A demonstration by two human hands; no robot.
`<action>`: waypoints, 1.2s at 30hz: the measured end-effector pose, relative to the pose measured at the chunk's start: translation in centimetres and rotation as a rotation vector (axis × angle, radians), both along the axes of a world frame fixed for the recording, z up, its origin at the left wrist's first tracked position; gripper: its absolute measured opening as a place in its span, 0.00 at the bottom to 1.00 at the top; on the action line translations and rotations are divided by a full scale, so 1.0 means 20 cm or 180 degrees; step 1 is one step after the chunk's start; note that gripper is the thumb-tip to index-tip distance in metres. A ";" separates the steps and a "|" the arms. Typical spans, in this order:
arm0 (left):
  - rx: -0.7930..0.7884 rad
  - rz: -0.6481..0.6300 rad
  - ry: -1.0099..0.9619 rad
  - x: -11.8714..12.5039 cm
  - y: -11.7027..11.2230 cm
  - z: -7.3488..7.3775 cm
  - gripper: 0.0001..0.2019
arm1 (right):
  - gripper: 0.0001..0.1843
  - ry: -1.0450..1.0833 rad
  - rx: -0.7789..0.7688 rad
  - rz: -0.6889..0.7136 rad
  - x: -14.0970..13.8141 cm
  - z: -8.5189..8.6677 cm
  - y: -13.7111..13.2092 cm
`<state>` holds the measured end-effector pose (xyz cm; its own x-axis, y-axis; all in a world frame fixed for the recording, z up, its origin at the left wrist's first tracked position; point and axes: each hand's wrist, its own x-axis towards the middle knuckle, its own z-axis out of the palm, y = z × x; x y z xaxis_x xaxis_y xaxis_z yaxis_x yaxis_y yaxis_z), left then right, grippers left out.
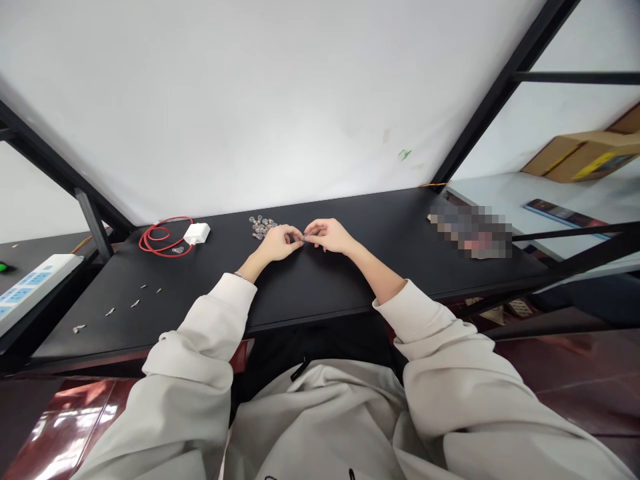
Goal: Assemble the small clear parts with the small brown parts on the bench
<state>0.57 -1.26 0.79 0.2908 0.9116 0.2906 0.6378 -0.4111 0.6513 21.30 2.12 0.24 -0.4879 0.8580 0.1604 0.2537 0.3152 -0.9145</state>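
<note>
Our left hand (pixel 280 243) and right hand (pixel 327 235) are closed in a pinch, fingertips together on a tiny part (pixel 305 237) above the black table (pixel 400 227). Just beyond the left hand lies a heap of small clear parts (pixel 263 227); left of the heap sit a white charger (pixel 197 233) and a red cable (pixel 163 237).

Counter (pixel 390 227): directly before the person, bearing everything below except the last two entries.
Far left of counter: coiled cable (pixel 159 237) just beside charger (pixel 197 233).
Near left of counter: small metal pieces (pixel 120 300), scattered well apart from the hands.
Centre: left hand (pixel 280 243) and right hand (pixel 327 235) meeting fingertip to fingertip around small part (pixel 304 237).
Behind left hand: cluster of small parts (pixel 263 227).
Right of hands: blurred object (pixel 470 230).
Left, beyond counter: power strip (pixel 30 287).
Right, beyond counter: cardboard box (pixel 585 157) on shelf (pixel 545 193).
</note>
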 end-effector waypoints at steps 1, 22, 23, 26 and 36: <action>0.0031 0.0013 0.0004 0.00 0.00 0.00 0.07 | 0.17 -0.0030 0.0033 -0.0011 0.00 0.00 0.00; -0.0064 -0.0016 -0.0077 -0.01 0.01 -0.01 0.11 | 0.09 -0.0385 0.0075 0.0052 0.01 0.03 -0.01; -0.0079 -0.0005 -0.0090 -0.01 0.01 -0.01 0.11 | 0.10 -0.0391 0.0064 0.0051 0.01 0.04 -0.01; -0.0112 0.0114 -0.0167 -0.01 0.01 -0.01 0.10 | 0.10 -0.0363 0.0052 0.0055 0.01 0.03 -0.01; -0.0251 0.0278 -0.0297 -0.01 0.01 -0.01 0.07 | 0.14 -0.0414 0.0276 -0.0391 0.09 0.01 0.12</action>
<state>0.35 -0.99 0.61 0.1846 0.9533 0.2391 0.6041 -0.3020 0.7375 23.04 4.47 0.39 -0.4018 0.8981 0.1789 0.4093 0.3509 -0.8423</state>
